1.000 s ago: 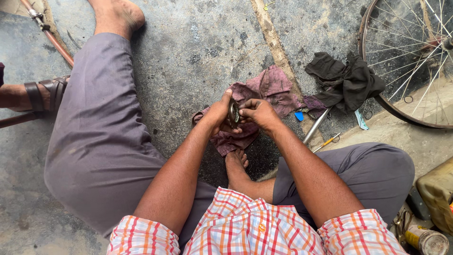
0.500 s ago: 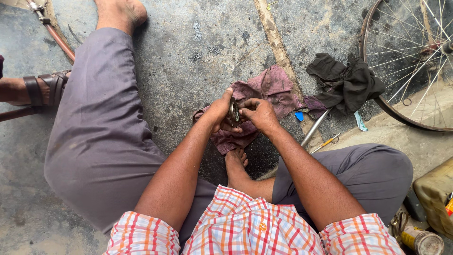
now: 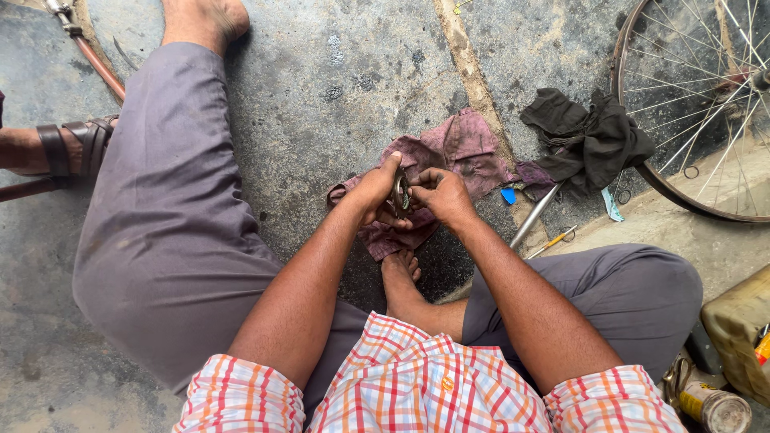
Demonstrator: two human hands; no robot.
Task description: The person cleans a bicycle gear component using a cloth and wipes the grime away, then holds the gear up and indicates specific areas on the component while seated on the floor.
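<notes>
Here, near the middle of the frame, the person's two hands meet over a small round metal part (image 3: pixel 400 194). The left hand (image 3: pixel 373 195) wraps its fingers around the left side of the part, with the thumb sticking up along it. The right hand (image 3: pixel 441 195) is curled tight on the right side, with fingertips pressed to the part. Both hands grip it, and only a thin shiny slice of it shows between them.

Right under the hands lies a purple rag (image 3: pixel 461 148), spread on the grey concrete floor (image 3: pixel 337 80). One bare foot (image 3: pixel 399 269) pokes out just below the rag, toes pointing up toward the hands. The other bare foot (image 3: pixel 204 20) is at the top of the frame, at the end of a long grey trouser leg (image 3: pixel 168 216).

To the right of the rag sits a small blue piece (image 3: pixel 508 195), and beside it a thin metal rod (image 3: pixel 533 215) lies slanted. A little yellow-handled tool (image 3: pixel 553 240) lies just below the rod. A black cloth (image 3: pixel 589 140) is bunched up in the upper right, touching the rim of a bicycle wheel (image 3: pixel 642 172) with many thin spokes.

In the lower right corner stand a yellowish can (image 3: pixel 738 329) and a small tin (image 3: pixel 710 405). At the left edge, another person's foot in a brown sandal (image 3: pixel 68 148) shows.
</notes>
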